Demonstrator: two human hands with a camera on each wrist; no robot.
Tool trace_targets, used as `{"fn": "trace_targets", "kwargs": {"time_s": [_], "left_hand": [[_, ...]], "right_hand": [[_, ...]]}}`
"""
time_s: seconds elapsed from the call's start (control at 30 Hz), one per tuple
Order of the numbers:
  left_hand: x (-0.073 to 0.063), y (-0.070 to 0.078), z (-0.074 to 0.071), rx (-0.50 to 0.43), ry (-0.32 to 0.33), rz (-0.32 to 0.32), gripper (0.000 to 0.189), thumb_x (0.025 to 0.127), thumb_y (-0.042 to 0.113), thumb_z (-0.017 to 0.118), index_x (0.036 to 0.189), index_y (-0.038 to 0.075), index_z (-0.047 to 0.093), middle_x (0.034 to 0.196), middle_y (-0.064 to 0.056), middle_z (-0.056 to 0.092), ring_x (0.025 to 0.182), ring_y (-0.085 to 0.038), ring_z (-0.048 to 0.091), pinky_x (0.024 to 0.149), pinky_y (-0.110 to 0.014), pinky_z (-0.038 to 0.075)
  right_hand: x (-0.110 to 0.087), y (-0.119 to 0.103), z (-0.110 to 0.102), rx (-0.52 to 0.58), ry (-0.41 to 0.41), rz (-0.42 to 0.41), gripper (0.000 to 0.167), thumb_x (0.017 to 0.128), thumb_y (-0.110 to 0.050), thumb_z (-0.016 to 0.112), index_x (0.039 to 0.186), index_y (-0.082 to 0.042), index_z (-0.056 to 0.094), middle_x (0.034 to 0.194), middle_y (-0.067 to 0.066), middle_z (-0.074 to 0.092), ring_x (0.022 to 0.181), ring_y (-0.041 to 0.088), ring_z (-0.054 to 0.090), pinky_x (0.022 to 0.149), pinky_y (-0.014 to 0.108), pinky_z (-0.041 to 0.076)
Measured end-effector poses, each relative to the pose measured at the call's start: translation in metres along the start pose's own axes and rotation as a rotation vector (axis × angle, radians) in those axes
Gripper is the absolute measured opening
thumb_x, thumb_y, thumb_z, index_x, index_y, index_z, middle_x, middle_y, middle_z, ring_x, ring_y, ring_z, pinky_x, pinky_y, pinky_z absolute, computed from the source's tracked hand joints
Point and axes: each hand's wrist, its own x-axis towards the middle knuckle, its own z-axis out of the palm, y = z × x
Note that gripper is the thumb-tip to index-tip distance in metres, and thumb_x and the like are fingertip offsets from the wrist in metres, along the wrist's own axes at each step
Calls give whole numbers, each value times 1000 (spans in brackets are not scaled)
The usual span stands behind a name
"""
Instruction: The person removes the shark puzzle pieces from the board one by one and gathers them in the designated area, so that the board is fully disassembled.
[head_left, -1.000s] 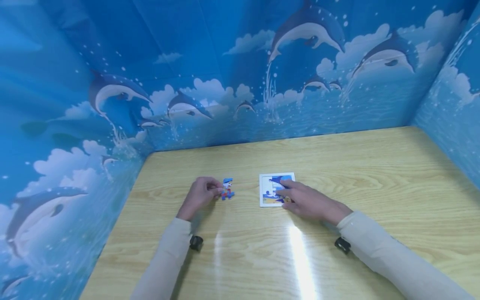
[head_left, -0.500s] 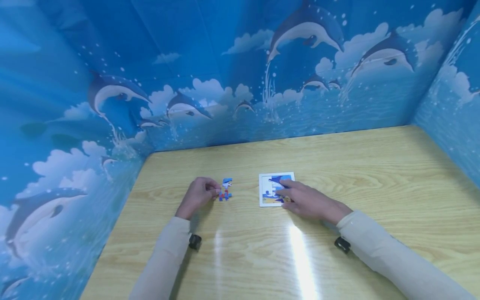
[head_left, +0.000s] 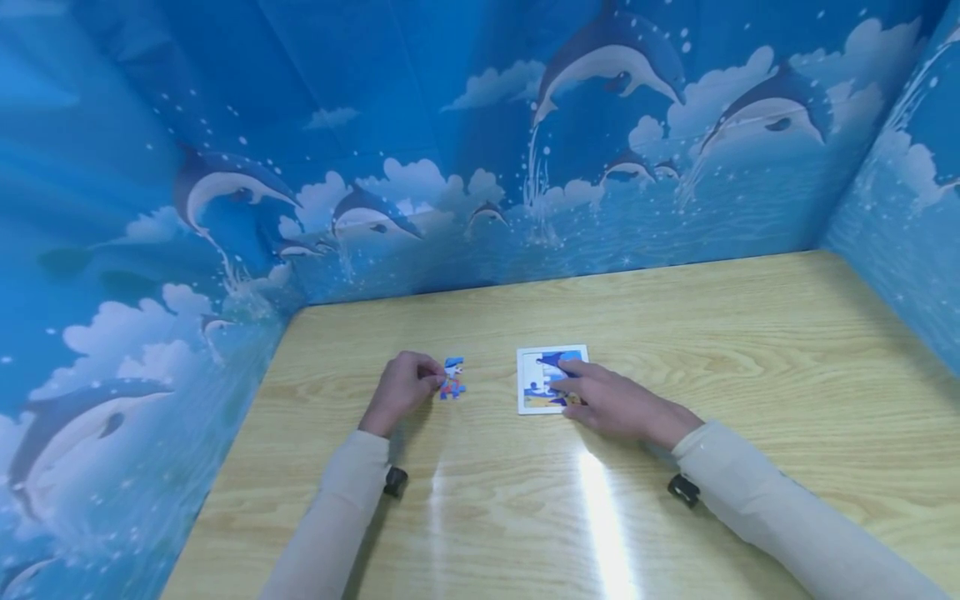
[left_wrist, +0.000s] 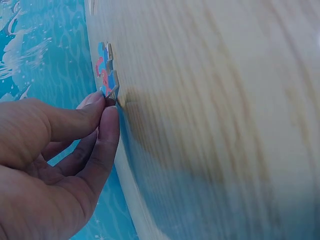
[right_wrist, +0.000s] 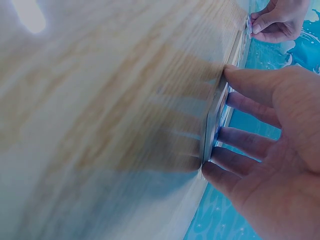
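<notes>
In the head view, my left hand (head_left: 403, 390) pinches a small puzzle piece (head_left: 447, 389) between thumb and fingertips at the left of the table. A piece with a blue cap and white face (head_left: 454, 366) lies just above it, so the pieces form a little cartoon figure. The left wrist view shows blue and pink puzzle pieces (left_wrist: 106, 70) lying flat beyond the pinching fingertips. My right hand (head_left: 617, 402) rests on a white-framed puzzle (head_left: 521, 383), fingers stretched over its picture and thumb at the near edge. The hand hides the picture's right part; white gaps show at left.
A light wood-grain table (head_left: 510, 517) lies under both hands. Blue dolphin-print cloth (head_left: 420, 192) rises behind it and along the sides. A black strap device (head_left: 395, 481) sits at the left wrist, another device (head_left: 684, 490) at the right.
The lower puzzle piece moved left, apart from the capped piece, then back right and up against it, with my left hand following. My right hand and the framed puzzle have stayed in place.
</notes>
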Motion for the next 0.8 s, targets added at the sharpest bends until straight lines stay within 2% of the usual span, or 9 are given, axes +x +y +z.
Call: {"fn": "trace_targets", "kwargs": {"time_s": [0.4,0.63,0.8], "left_hand": [[0,4,1,34,9,6,4,91,4,73,93,7,76,89,-5,72,82,-18,65,76,-36,55],[0,4,0,22,-1,6,5,92,7,74,96,7,76,91,-5,72,84,-19,65,76,-35,56],[1,6,2,9,9,33,4,91,7,75,95,6,77,89,-4,73,82,-17,66,77,-35,56]], "right_hand": [[1,1,0,-3,-4,-1,43,101,-17,64,139,1,57,155,29,36,142,46,35,112,59,34],[0,0,0,0,-6,4,43,101,-17,64,140,0,57,155,29,36,143,46,34,112,59,34],[0,0,-1,-2,-6,4,43,100,-17,64,140,1,57,155,29,36,143,46,35,112,59,34]]}}
